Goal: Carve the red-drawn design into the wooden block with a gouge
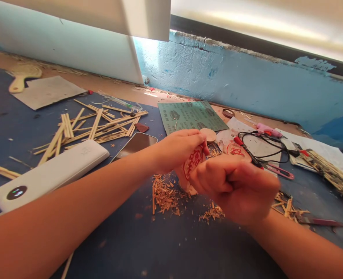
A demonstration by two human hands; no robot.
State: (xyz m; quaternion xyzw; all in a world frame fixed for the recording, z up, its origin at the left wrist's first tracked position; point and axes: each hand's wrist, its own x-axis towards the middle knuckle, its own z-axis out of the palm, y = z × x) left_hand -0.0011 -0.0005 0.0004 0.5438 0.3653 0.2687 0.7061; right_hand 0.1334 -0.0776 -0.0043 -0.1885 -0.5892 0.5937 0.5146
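Observation:
My left hand [183,149] is closed on a pale piece, perhaps wood, with red drawn markings [190,164]. My right hand [238,190] makes a fist against the near side of that piece; whatever it grips is hidden behind the fingers. Shavings [165,195] lie on the dark blue table just below the hands. Beyond the fingers sits a plain round disc [208,135]. Another disc with a red star [237,151] is to its right.
A white power bank [51,174], a phone [135,145] and thin wooden sticks [102,130] lie left. Green sandpaper [190,116] is at the back. Black cables [261,145], pink snips [280,171] and a thin-handled tool [321,221] lie right.

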